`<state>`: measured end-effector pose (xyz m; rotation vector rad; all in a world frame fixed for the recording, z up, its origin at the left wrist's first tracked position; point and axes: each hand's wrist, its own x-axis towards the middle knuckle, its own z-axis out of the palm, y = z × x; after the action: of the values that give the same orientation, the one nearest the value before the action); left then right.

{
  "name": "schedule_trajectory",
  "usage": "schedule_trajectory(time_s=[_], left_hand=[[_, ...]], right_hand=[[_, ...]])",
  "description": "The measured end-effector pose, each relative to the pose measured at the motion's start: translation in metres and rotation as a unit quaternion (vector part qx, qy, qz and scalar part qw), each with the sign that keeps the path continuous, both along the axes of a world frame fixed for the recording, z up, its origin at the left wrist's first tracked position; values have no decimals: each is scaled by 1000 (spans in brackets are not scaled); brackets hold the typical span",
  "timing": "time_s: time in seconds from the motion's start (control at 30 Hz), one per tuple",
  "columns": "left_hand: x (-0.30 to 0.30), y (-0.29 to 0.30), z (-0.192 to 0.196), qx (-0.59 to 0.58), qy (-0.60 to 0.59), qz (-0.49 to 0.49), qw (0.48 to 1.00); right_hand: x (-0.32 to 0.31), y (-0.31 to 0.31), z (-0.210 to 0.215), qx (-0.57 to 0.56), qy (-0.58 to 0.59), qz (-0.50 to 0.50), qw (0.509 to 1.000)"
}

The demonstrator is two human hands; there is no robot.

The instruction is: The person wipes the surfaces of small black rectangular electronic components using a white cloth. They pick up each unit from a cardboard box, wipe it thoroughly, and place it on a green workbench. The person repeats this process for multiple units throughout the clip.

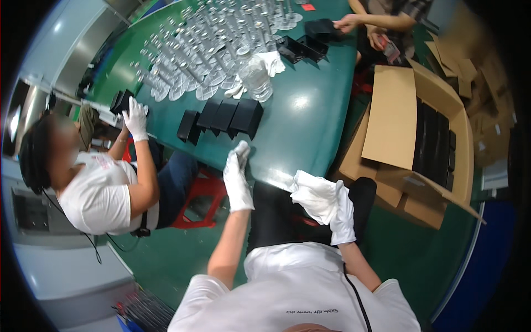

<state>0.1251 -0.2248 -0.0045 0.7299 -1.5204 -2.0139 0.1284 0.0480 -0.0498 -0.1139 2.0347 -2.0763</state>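
Observation:
My left hand (238, 177), in a white glove, is at the table's near edge. Its fingers are stretched toward a row of black boxes, and I see nothing in its grip. Nearest to it is the right-hand black box (246, 118); the boxes beside it stand close together. My right hand (343, 216), gloved as well, is closed round a bunched white cloth (315, 195). That cloth hangs over my lap, just off the table edge, and covers part of the fingers.
On the green table (298, 133) stand several clear-based stems (193, 55) and a clear plastic bottle (255, 80). A co-worker (99, 182) at left holds a black box; another person's hand (347, 23) touches one at far right. An open carton (390, 119) with black boxes stands right.

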Motion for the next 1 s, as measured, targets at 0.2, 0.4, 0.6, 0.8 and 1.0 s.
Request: schedule_trajectory(time_s=[0.2, 0.4, 0.6, 0.8, 1.0], left_hand=[[-76, 55, 36, -336, 50, -202, 919], [-243, 48, 53, -642, 49, -195, 739], [-355, 40, 71, -746, -246, -125, 606], [-374, 56, 52, -665, -298, -169, 663], [-375, 34, 20, -662, -237, -116, 701]], right_hand=[[0, -3, -25, -110, -131, -92, 981], [-2, 8, -25, -115, -95, -92, 984], [-8, 26, -14, -166, -199, -94, 961], [-12, 38, -23, -142, -159, -107, 971], [-15, 37, -10, -180, -208, -108, 955]])
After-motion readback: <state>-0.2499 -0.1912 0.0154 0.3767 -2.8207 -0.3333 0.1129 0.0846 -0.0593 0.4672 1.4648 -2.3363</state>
